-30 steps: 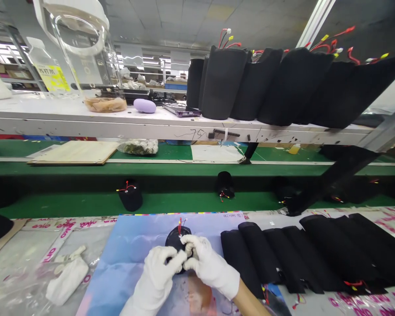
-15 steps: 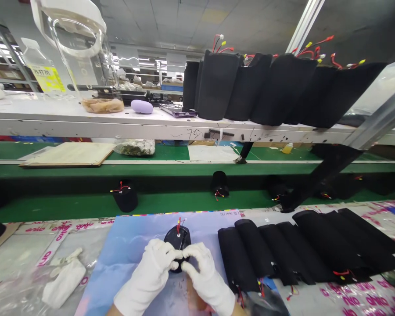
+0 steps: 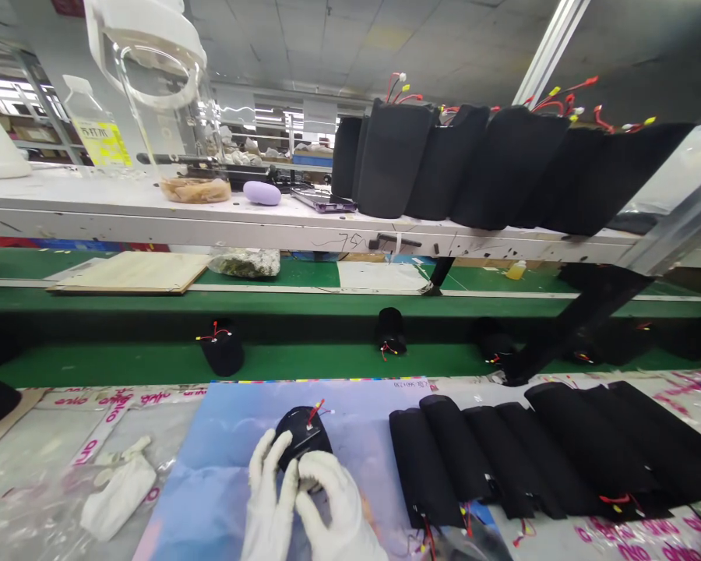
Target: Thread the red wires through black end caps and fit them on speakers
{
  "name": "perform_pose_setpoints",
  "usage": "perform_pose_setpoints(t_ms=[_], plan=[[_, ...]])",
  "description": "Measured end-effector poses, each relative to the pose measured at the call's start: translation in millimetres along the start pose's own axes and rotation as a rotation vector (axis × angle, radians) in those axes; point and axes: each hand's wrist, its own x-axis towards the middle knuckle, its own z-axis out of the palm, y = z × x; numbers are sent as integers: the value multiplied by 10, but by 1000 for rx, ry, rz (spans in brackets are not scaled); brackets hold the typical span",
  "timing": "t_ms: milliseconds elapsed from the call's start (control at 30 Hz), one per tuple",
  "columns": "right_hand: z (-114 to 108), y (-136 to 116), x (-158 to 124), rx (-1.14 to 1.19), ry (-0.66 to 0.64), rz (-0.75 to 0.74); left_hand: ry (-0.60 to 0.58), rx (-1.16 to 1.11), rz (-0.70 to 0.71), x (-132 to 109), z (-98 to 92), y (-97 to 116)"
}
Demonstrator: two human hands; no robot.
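A black rounded pack (image 3: 304, 433) with a short red wire lead and small connectors on its end sits on the blue printed sheet (image 3: 234, 421). In a white glove, my left hand (image 3: 269, 491) grips the pack's left and near side, its fingers extended along the pack. My right hand (image 3: 334, 499), also gloved, curls its fingers and thumb at the near right edge. The two hands meet there, and what lies between the fingertips is hidden.
Several black wired sleeves (image 3: 502, 452) lie in a row at right. More stand on the white shelf (image 3: 257, 226) ahead. Black packs (image 3: 222, 351) rest on the green conveyor (image 3: 304, 360). A white glove (image 3: 120, 495) lies left. A dark post (image 3: 578, 319) slants across the right.
The pack has tilted and shifted slightly left, its wires now leaning right. My left hand has turned more upright with fingers extended; my right hand has moved left. The camera view has shifted slightly.
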Motion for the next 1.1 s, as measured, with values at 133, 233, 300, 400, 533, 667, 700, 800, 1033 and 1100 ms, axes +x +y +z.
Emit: perform_pose_setpoints(t_ms=[133, 233, 300, 400, 533, 667, 700, 800, 1033, 1100], plan=[[-179, 257, -88, -14, 113, 12, 29, -93, -190, 100, 206, 17], [-217, 524, -61, -107, 148, -1, -2, -200, -169, 273, 299, 24], [-176, 607, -24, -134, 114, -60, -30, -256, -117, 367, 338, 40], [-119, 576, 51, -130, 57, -164, -48, -303, -42, 465, 357, 71], [-174, 420, 208, -78, -6, -188, -55, -288, 77, 499, 241, 17], [-243, 311, 405, -21, -75, -116, 143, -161, 255, 298, -16, -155], [-234, 295, 451, -17, -87, -92, 173, -124, 335, 222, -71, -186], [-130, 258, 574, -38, -114, -11, 142, -19, 597, 35, -130, -186], [22, 123, 841, -131, -213, 158, -3, 141, 678, 214, -28, 156], [-164, 149, 899, -79, -300, 128, -113, 123, 680, 340, -95, 244]])
